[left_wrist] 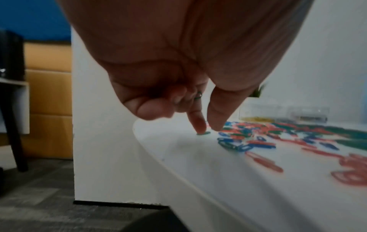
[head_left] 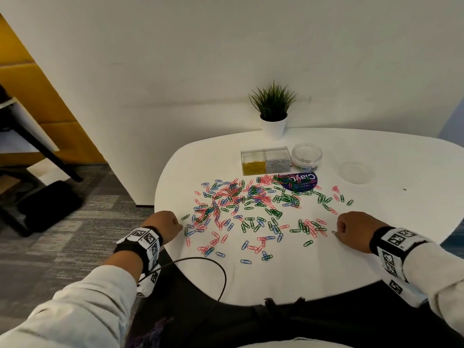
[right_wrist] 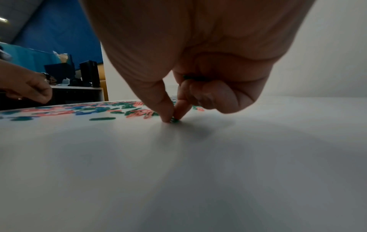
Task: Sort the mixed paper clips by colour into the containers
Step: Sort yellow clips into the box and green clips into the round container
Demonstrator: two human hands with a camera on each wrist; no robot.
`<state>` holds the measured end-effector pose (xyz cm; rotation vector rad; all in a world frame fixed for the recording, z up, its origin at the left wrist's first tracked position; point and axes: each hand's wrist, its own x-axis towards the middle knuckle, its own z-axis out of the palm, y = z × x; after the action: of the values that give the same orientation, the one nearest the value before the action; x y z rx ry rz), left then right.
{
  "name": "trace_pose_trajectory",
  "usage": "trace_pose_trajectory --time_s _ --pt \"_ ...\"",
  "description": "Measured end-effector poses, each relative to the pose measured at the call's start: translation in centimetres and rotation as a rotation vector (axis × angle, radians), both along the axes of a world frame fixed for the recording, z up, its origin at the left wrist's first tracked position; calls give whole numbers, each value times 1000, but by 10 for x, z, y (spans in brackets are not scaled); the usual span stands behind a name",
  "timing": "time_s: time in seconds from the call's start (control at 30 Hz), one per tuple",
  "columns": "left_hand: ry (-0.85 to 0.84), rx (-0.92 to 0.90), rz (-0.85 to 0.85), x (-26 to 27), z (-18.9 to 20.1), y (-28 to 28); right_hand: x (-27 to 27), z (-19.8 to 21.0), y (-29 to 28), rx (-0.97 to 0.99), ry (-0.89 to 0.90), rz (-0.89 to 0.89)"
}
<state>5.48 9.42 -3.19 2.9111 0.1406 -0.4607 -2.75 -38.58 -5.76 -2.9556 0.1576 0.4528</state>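
Red, green and blue paper clips lie mixed across the white table. My left hand is at the table's left edge. In the left wrist view its forefinger tip touches a green clip lying on the table, beside the thumb, while the curled fingers hold another green clip. My right hand is at the right of the spread. Its thumb and forefinger pinch a green clip on the table, and more green clips sit under its curled fingers.
At the back stand a clear box of yellow clips, a clear box of silver clips and a round clear jar; its lid lies to the right. A purple round label lies under clips. A potted plant stands behind.
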Motion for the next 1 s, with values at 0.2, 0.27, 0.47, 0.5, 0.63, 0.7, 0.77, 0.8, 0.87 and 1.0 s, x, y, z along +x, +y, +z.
trace_pose_trajectory --time_s 0.2,0.27,0.47,0.5,0.63,0.7,0.77,0.8,0.87,1.0 --pt "-5 -37 -4 1 -4 -2 5 -2 -6 89 64 -116" --pt "-22 -7 -39 0 -4 -4 7 7 -11 455 59 -330" --pt "29 -59 28 5 -14 8 1 48 -30 1681 -57 -759" --pt "56 -87 55 7 -16 11 0 54 -30 1760 -89 -775" --pt "64 -595 420 14 -20 12 5 65 -20 1856 -142 -841" --pt "35 -911 641 19 -21 13 8 66 -16 1870 -144 -864" --pt "4 -1020 741 24 -20 14 12 64 -12 1856 -116 -881" --pt "2 -1037 748 25 -19 15 15 61 -11 1839 -100 -885" --pt "-24 -1025 723 21 -15 11 19 51 -12 1769 -74 -909" --pt "-75 -989 628 17 -11 2 27 32 -14 1507 -74 -904"
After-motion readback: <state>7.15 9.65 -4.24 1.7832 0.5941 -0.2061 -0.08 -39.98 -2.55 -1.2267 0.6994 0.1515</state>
